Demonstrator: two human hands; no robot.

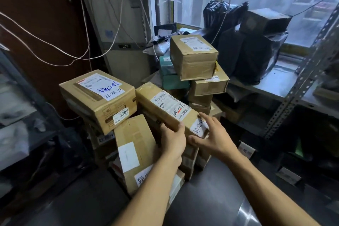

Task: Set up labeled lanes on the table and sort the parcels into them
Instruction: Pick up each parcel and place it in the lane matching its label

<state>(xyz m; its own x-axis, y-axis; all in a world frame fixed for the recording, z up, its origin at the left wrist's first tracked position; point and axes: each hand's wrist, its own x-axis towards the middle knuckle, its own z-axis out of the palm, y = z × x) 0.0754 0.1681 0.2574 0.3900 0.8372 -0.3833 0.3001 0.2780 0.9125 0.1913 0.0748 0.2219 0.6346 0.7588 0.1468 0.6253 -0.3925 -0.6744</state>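
Observation:
A pile of brown cardboard parcels fills the middle of the view. On top lies a long narrow parcel (165, 104) with a white shipping label and a handwritten white sticker at its near end. My left hand (173, 140) grips that near end from the left, thumb on top. My right hand (212, 134) holds the same end from the right, fingers spread over the sticker and thumb underneath. A wider box marked 0300 (99, 97) sits to the left. Another box (192, 57) tops a stack at the back.
A tilted box (135, 150) leans below my left arm. Green parcels (168, 73) lie behind the pile. Black bags (251, 47) crowd a metal shelf (286, 86) at right. White cables (55, 49) hang by a standing air conditioner (117, 14). A dark surface (201, 198) spreads below.

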